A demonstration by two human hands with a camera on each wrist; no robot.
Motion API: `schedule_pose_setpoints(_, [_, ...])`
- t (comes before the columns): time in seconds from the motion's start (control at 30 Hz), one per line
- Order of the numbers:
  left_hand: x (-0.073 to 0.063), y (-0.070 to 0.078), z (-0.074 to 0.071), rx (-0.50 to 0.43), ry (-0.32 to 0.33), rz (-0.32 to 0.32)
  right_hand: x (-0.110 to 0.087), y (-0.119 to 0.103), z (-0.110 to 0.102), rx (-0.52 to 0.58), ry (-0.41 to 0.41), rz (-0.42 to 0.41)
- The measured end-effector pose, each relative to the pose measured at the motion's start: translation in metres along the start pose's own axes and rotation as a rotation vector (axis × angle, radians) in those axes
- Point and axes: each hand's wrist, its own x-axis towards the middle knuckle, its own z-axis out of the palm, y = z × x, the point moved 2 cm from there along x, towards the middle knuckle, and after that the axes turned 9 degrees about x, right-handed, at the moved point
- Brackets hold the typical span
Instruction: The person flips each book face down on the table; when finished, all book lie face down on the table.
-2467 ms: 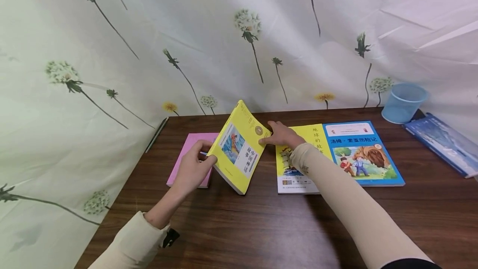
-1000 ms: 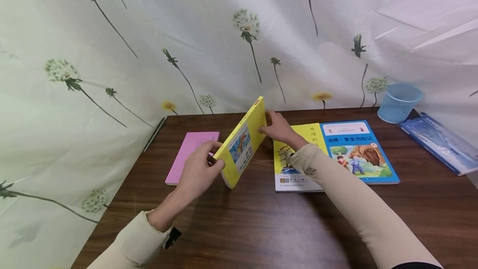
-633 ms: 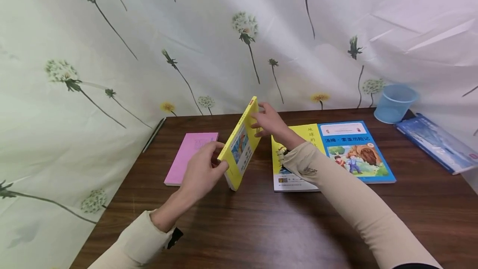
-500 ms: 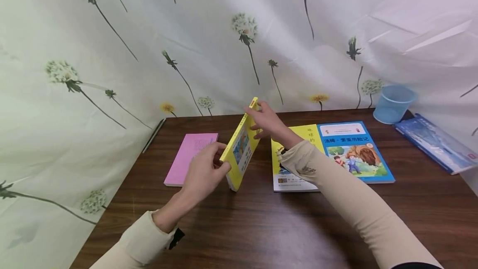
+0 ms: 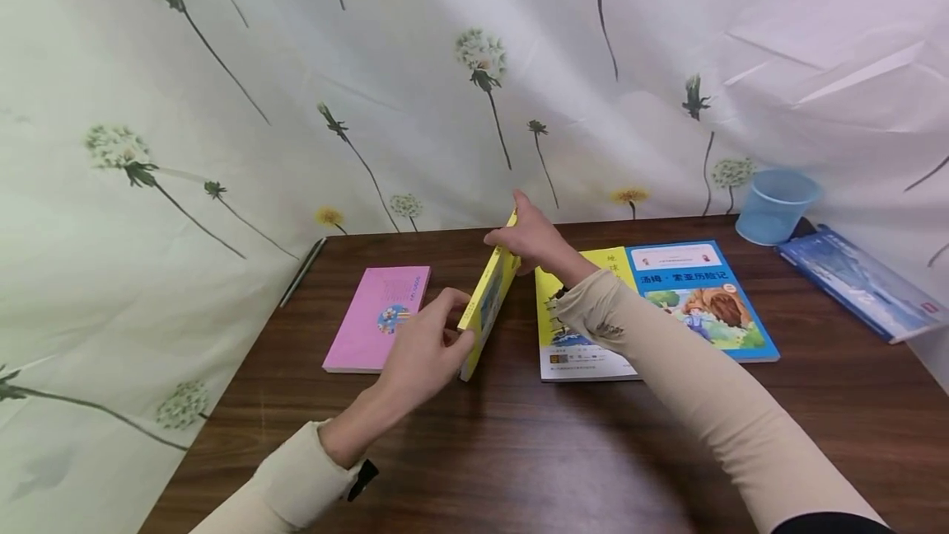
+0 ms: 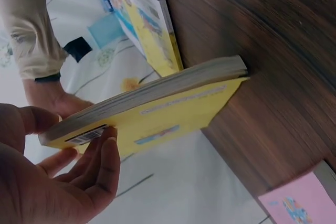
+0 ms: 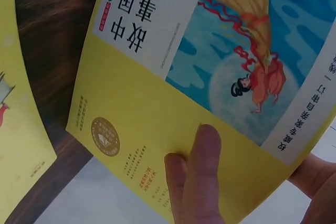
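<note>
- Left hand (image 5: 426, 348), head view: it pinches the near end of the yellow book (image 5: 489, 295), which stands on edge, spine up, above the table (image 5: 482, 460); whether it touches the wood I cannot tell.
- Right hand (image 5: 537, 237), head view: thumb and fingers straddle the spine's far end. Gripping both ends probably shares the weight and steadies the tilt.
- Around it, head view: a pink book (image 5: 356, 328) lies to the left; to the right, a ship-cover book (image 5: 578, 353) sits beside a blue book (image 5: 712, 303), both partly hidden by the right sleeve (image 5: 689, 394). Farther right are a blue cup (image 5: 774, 208) and a snowy-cover book (image 5: 863, 283).
- Left wrist view: fingers lie against the back cover near the barcode (image 6: 86, 136), likely as a backing; page edges face the camera.
- Right wrist view: two fingers (image 7: 205, 177) lie on the front cover, below the picture, perhaps to stop it swinging open.
</note>
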Motion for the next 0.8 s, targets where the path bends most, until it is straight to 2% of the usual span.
schedule_pose_setpoints(0.27, [0.0,0.006,0.009,-0.027,-0.063,-0.028,0.002,0.003,-0.007,0.015,0.061,-0.001])
schedule_pose_setpoints(0.57, [0.0,0.01,0.017,0.052,-0.099,-0.015,0.0,0.008,-0.007,-0.052,0.086,-0.043])
schedule_pose_setpoints(0.7, [-0.001,0.01,0.02,0.09,-0.101,0.001,-0.001,0.01,-0.009,-0.058,0.084,-0.035])
schedule_pose_setpoints(0.8, [0.0,0.012,0.022,0.113,-0.075,0.024,-0.002,0.011,-0.012,-0.058,0.092,-0.037])
